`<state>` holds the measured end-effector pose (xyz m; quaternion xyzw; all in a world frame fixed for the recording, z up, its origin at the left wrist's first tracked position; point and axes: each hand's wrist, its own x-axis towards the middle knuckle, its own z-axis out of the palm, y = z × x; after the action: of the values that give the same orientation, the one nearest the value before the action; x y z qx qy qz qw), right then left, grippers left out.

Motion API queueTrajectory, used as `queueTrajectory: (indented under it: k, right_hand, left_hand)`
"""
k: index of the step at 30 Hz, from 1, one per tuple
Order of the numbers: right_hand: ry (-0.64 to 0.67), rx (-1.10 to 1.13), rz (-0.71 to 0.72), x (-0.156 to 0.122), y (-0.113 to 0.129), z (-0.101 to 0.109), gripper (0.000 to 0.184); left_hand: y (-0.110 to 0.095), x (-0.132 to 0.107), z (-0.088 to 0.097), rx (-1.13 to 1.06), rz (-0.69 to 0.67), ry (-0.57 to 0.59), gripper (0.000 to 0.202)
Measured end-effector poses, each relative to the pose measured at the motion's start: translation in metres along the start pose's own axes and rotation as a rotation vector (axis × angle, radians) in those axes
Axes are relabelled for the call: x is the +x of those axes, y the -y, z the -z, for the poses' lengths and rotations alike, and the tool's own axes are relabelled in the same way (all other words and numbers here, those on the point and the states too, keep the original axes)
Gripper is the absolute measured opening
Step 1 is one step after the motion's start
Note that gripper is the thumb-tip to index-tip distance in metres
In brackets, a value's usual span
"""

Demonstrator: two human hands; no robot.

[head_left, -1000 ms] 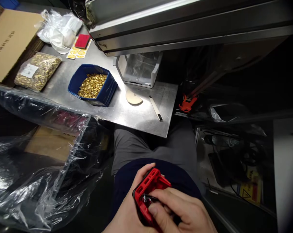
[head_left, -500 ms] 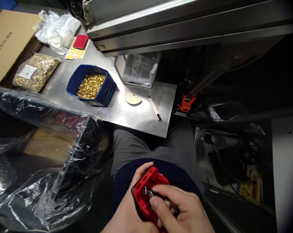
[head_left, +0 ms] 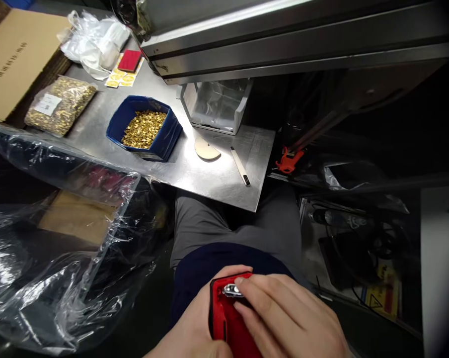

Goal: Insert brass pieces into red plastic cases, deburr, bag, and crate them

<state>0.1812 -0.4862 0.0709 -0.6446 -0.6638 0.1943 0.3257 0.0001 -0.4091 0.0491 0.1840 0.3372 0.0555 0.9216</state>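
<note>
One red case (head_left: 240, 330) is gripped by left hand (head_left: 194, 318); right hand (head_left: 286, 313) touches shiny metal part (head_left: 231, 291), pinch unclear.

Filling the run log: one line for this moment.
left hand: gripping red case | right hand: touching silver piece | steel table: blue bin, gold pieces

I see, from my distant place, the left hand (head_left: 194, 318) gripping the red case (head_left: 219, 313), while the fingertips of the right hand (head_left: 295, 313) touch the shiny part (head_left: 232, 290) at the far end of this case; whether they pinch it, I cannot tell. On the steel table (head_left: 194, 180) I find the blue bin (head_left: 167, 141) with gold pieces (head_left: 144, 130) in it, the grey bin (head_left: 214, 127) to its right, and nearer to me the pale half-disc (head_left: 206, 150) and the thin white tool (head_left: 240, 166), lying apart.
</note>
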Motion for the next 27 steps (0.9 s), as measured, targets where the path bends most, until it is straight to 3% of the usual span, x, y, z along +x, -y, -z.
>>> queueTrajectory:
  k: [7, 14, 21, 27]
  right_hand:
    - [0.119, 0.025, 0.09, 0.008, -0.009, 0.012, 0.029]
    - [0.127, -0.003, 0.083, 0.004, -0.009, 0.008, 0.033]
    - [0.133, -0.02, 0.054, 0.005, -0.007, 0.007, 0.031]
    - [0.138, -0.047, 0.043, 0.005, -0.006, 0.008, 0.03]
  left_hand:
    - [-0.007, 0.003, -0.002, -0.075, -0.065, 0.215, 0.072]
    - [-0.009, 0.003, -0.002, -0.051, 0.037, 0.201, 0.091]
    - [-0.013, 0.005, -0.004, -0.084, 0.033, 0.171, 0.091]
    - [-0.01, 0.003, 0.0, -0.065, 0.107, 0.156, 0.096]
